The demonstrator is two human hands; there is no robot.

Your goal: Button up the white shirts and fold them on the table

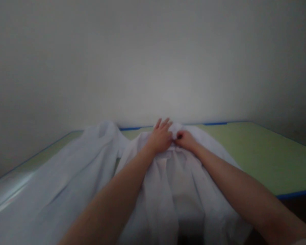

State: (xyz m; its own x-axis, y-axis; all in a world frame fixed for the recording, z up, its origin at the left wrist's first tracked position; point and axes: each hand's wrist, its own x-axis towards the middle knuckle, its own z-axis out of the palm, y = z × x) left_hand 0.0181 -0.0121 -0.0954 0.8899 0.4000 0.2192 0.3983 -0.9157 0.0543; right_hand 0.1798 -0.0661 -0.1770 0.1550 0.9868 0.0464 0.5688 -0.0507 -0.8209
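A white garment lies across the bed-like green surface, its near part draping toward me in loose folds. At its far end, my left hand rests on the fabric; several fingers are stretched up and apart, while the thumb side bends in toward the cloth. Close beside it, my right hand is curled, thumb and forefinger pinched on the garment's upper edge. The fingertips of both hands nearly meet there. Whatever small detail lies between them is too blurred and dim to make out.
More white cloth spreads in folds on the left. The green tabletop has blue edging and meets a plain pale wall at the back. A shiny clear sheet reflects light at the far left.
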